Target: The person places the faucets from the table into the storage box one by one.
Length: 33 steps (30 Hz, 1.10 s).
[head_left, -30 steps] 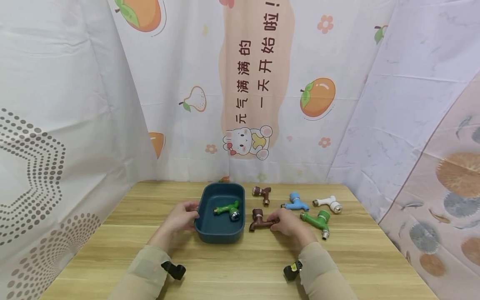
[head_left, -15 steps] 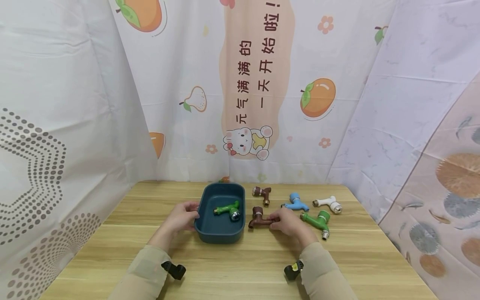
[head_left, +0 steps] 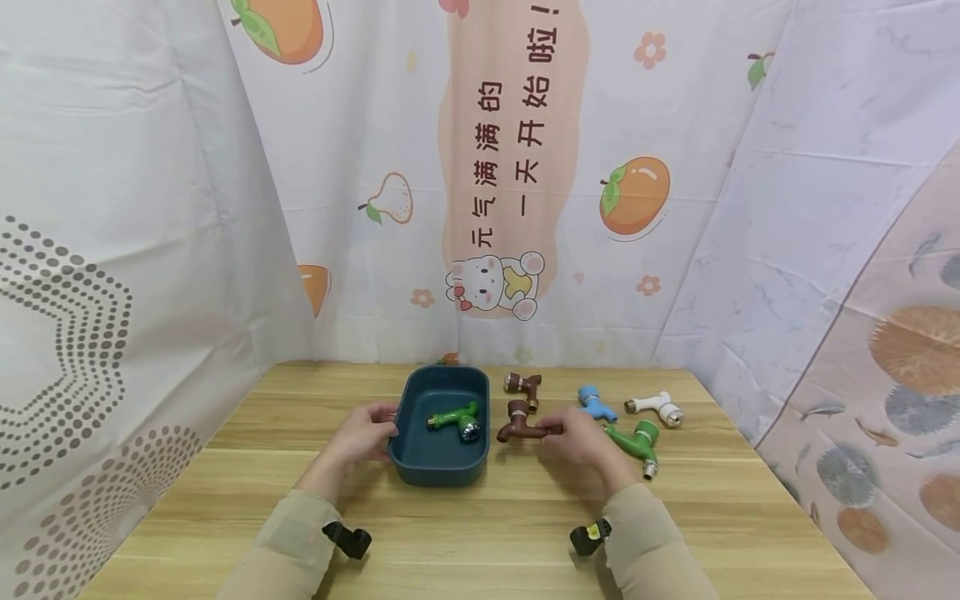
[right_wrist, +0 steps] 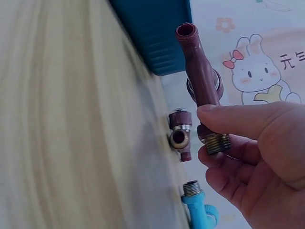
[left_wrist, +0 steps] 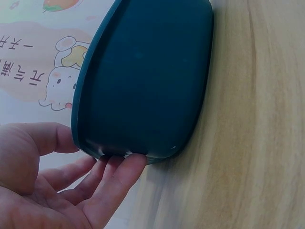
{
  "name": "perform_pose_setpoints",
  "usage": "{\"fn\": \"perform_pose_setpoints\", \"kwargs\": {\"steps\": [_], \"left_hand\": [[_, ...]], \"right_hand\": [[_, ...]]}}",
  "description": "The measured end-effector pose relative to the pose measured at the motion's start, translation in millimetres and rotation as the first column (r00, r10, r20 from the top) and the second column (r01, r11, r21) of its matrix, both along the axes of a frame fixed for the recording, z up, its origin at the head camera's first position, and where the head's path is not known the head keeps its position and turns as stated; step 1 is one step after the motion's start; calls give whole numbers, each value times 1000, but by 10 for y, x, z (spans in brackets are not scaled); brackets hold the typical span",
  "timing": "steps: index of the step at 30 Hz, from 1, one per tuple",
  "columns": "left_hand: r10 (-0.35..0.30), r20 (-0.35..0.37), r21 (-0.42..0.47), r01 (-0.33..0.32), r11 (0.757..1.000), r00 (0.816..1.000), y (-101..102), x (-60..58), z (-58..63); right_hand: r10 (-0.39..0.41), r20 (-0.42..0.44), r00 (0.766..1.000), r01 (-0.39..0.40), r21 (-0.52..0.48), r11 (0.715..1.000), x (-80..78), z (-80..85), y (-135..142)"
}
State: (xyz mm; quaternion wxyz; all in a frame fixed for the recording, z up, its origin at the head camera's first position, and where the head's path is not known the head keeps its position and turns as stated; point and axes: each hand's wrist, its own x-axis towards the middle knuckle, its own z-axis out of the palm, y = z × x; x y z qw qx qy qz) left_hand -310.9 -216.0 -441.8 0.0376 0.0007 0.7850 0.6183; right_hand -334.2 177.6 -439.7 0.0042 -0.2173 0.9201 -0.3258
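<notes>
In the head view my left hand grips the near-left side of a dark teal plastic bin. Its thumb lies at the rim and its fingertips are on the outer wall, as the left wrist view shows. A green tap with a chrome end lies inside the bin. To the bin's right, my right hand pinches a brown tap near its brass threaded end, thumb on one side and fingers on the other. That tap's open spout points toward the bin in the right wrist view.
Behind the held tap lies a smaller brown tap. Right of my right hand are a blue tap, a white tap and a green tap, on the wooden table. Printed curtains enclose the back and sides.
My right hand has raised the brown tap and shifted it slightly toward the back, so it now overlaps the smaller brown tap. My left hand and the bin have stayed put.
</notes>
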Motion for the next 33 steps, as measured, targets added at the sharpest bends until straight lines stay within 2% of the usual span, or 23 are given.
{"fn": "perform_pose_setpoints", "kwargs": {"steps": [8,15,23,33], "left_hand": [[5,3,-2,-5,1000,1000,-9,12,3],[2,2,3,-2,1000,1000,-9,1,-3],[8,-1,-2,-8,1000,1000,-8,0,-12],[13,-10,-18,-13,1000,1000,-16,-8,-21]], "right_hand": [[5,-32,999,-6,-39,999,11,91,59],[-36,-41,999,33,-62,998,68,170,133],[-33,-69,997,28,-76,997,107,257,169],[-26,-67,997,20,-98,995,112,273,163]]}}
